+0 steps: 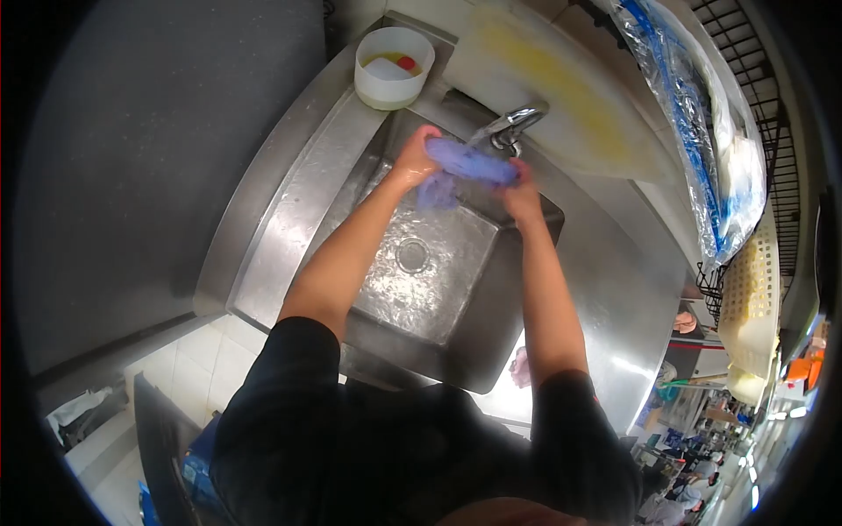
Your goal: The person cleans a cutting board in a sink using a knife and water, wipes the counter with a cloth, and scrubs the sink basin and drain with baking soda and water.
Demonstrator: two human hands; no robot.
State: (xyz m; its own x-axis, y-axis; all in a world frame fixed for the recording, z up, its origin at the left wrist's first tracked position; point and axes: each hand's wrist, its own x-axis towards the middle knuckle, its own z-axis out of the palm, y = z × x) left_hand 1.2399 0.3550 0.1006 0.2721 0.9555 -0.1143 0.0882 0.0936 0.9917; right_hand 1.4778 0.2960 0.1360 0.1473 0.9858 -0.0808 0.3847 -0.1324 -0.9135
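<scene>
A wet purple cloth [472, 163] is stretched between my two hands below the faucet [519, 119], with a loose end hanging toward the basin. Water runs from the spout onto it. My left hand [416, 159] grips the cloth's left end. At its other end my right hand [521, 191] is closed round the cloth, its fingers partly blurred. Beneath them lies the stainless steel sink [438, 285], its bottom wet around the drain [412, 256].
A white tub [395, 88] holding yellowish liquid and a red item stands on the sink's back left ledge. Behind the faucet leans a yellow-stained white board [561, 79]. Plastic bags [702, 131] and a perforated basket [750, 289] sit on the right. A pinkish cloth [521, 366] lies near my right forearm.
</scene>
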